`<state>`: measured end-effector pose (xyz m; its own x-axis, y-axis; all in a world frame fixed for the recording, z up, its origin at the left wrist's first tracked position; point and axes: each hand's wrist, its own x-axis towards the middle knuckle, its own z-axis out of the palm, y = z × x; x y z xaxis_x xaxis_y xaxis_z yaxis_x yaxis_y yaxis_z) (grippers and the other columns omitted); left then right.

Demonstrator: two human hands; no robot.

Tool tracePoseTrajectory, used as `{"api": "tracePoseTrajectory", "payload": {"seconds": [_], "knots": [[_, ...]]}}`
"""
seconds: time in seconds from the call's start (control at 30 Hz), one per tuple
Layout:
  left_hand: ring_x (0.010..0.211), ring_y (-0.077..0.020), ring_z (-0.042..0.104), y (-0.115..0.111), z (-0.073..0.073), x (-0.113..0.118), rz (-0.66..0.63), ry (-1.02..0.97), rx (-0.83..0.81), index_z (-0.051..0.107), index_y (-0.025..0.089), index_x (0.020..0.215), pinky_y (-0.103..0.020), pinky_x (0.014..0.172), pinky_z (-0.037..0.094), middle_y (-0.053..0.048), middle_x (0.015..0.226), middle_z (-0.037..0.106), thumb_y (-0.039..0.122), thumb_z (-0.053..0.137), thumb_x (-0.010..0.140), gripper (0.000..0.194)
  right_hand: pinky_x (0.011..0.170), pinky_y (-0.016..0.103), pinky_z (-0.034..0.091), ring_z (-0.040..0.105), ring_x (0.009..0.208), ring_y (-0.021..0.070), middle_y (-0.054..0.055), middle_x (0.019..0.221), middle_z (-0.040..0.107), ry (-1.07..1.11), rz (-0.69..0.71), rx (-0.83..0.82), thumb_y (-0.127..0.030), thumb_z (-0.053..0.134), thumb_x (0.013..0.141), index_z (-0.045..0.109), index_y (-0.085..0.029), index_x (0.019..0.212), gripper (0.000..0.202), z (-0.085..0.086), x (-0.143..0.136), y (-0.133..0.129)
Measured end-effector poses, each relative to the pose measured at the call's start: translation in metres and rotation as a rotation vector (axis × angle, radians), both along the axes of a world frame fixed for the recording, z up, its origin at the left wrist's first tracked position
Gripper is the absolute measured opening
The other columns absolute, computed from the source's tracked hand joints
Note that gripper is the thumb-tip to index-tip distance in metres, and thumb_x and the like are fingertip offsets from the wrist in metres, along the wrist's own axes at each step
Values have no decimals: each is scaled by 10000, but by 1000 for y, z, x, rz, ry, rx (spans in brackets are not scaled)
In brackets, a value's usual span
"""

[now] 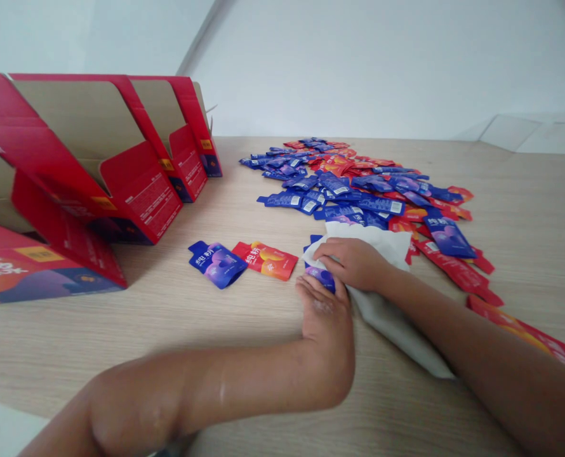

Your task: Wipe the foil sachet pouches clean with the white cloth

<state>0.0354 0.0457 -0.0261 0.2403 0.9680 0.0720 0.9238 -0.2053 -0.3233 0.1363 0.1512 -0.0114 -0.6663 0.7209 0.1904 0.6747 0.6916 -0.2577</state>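
On the wooden table, my left hand (324, 308) presses its fingers on the lower end of a blue pouch (321, 277), gripping it against the tabletop. My right hand (356, 261) is closed on a white cloth (390, 244) and touches the same pouch from above. The cloth covers much of that pouch and trails toward the lower right under my right forearm. Left of my hands, another blue pouch (217, 264) and a red-orange pouch (269, 259) lie side by side, face up, touching at their edges.
A large pile of blue and red pouches (332, 184) spreads behind and right of my hands. A red pouch (520, 324) lies near my right forearm. Several red cartons (153, 190) with open flaps stand in a row at left. A white wall (382, 70) rises behind the table.
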Motion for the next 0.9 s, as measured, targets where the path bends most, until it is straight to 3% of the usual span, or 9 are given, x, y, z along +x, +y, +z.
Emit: {"api": "tracePoseTrajectory", "payload": {"seconds": [0.3, 0.5, 0.63, 0.77, 0.9], "knots": [[1095, -294, 669, -2, -6, 0, 4, 41, 40, 426, 140, 1428, -517, 918, 539, -250, 1220, 663, 11, 400, 872, 571, 862, 303, 434, 637, 976, 201, 55, 1064, 716, -10, -165, 6, -245, 439, 917, 703, -208, 1001, 279, -5, 10, 12], [1100, -309, 665, -1, -5, 1, 13, -67, 26, 462, 116, 1403, -529, 936, 530, -272, 1211, 658, 29, 441, 873, 537, 842, 300, 432, 635, 965, 205, 72, 1053, 712, 19, -205, 85, -254, 427, 930, 702, -194, 995, 289, -3, 11, 11], [1113, -315, 656, -1, -3, 1, 5, -19, 7, 452, 93, 1404, -514, 936, 533, -277, 1221, 649, 33, 438, 880, 528, 825, 292, 428, 628, 935, 196, 70, 1015, 704, 84, -111, 144, -261, 425, 939, 702, -196, 1001, 292, 2, 6, 2], [1123, -320, 649, -1, -2, 0, 12, -11, 2, 500, 61, 1363, -502, 941, 533, -287, 1220, 644, 19, 405, 884, 489, 817, 293, 431, 629, 907, 191, 60, 976, 707, 34, 30, 74, -235, 442, 922, 710, -193, 969, 276, 1, 2, -1], [1124, -341, 644, -1, -2, 0, -7, 1, -5, 485, 41, 1371, -509, 942, 531, -328, 1238, 611, 21, 397, 889, 491, 825, 297, 435, 635, 921, 194, 58, 996, 714, 19, 8, 23, -229, 439, 917, 713, -192, 962, 280, -1, 2, 1]]}}
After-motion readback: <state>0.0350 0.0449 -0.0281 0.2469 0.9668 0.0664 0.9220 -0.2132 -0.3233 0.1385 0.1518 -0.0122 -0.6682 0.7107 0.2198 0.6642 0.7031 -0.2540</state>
